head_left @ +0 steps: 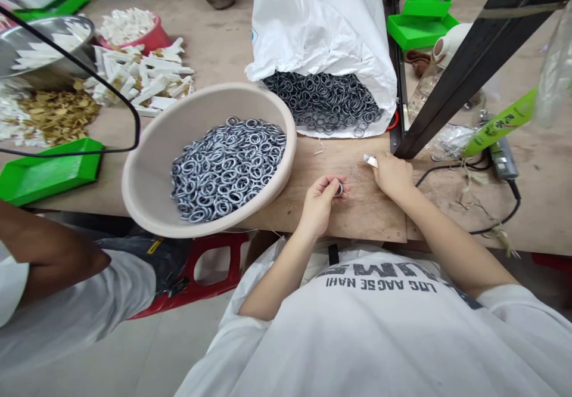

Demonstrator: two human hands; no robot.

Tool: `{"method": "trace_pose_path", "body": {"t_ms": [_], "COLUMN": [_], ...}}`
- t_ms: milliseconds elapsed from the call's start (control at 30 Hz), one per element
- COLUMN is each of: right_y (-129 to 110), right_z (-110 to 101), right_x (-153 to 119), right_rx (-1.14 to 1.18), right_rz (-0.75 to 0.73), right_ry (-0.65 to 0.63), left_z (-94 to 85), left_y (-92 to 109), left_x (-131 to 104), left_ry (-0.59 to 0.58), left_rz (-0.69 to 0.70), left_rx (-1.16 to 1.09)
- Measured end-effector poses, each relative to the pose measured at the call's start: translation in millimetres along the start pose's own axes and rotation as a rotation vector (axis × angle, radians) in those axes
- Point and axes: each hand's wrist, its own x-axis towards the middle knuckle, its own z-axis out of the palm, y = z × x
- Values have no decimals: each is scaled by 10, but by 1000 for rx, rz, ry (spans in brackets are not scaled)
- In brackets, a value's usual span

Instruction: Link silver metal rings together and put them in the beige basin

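My left hand (319, 200) is closed in a pinch on a small dark grey ring (339, 189), just above the wooden table. To the right, my right hand (394, 175) is closed around a short white piece with a grey tip (370, 160); its kind I cannot make out. The two hands are apart. Left of them stands a large beige basin (147, 188) with a heap of grey rings (227, 170). Behind my hands, a white sack (322, 27) lies with its mouth towards me, and darker rings (330, 102) show inside it.
A black metal post (473, 69) rises close beside my right hand. Cables and a grey power tool (503, 158) lie further right. At left are a green tray (51, 170), white pieces (147, 78) and a metal bowl (67, 66). A co-worker's arm (58, 260) is at the left.
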Motion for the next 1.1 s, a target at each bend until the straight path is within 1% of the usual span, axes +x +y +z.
{"method": "trace_pose_path", "body": {"t_ms": [33,67,100,167,200,233,267,300,333,400,433,467,500,567,633,700,833,933,1000,1100], "right_y": [-7,-21,-42,-107,-148,-192,-236,-276,-312,-366,-384,-397,-406,-414,-412,-408,-395,-375,-369,-393], "right_z": [-34,-78,-130,-246,-301,-347,-380,-400,-407,-389,-372,-354,-338,-323,-329,-348,-386,-423,-461,-524], "right_x": [-33,-82,-144,-289,-360,-425,-481,-526,-562,-615,-636,-655,-672,-698,-709,-708,-691,-699,-741,-876], "right_rx": [130,302,497,856,983,1067,1114,1135,1141,1142,1154,1173,1198,1245,1258,1222,1059,969,844,628], "right_rz": [-23,-54,-86,-126,-128,-123,-111,-96,-80,-57,-53,-51,-50,-42,-37,-55,-116,-150,-222,-369], "right_ry": [-50,-125,-226,-450,-530,-569,-561,-505,-416,-234,-171,-141,-141,-184,-221,-207,-92,-17,34,58], "left_z": [4,12,24,53,68,83,98,111,126,159,179,203,229,286,341,390,454,468,462,441], "left_y": [17,40,67,127,156,180,196,205,203,171,144,112,80,25,-3,3,69,120,136,128], "left_x": [-6,-19,-38,-87,-111,-130,-143,-149,-150,-140,-135,-133,-137,-164,-211,-263,-326,-334,-332,-330], "left_ry": [13,18,8,-48,-82,-110,-123,-122,-115,-103,-99,-100,-108,-142,-191,-197,-123,-135,-136,-110], "left_rz": [14,55,122,293,364,409,427,421,400,330,285,232,174,50,-59,-114,-112,-109,-104,-102], "left_rx": [52,152,296,634,776,875,924,929,903,773,668,544,414,191,63,-13,-125,-168,-208,-254]}}
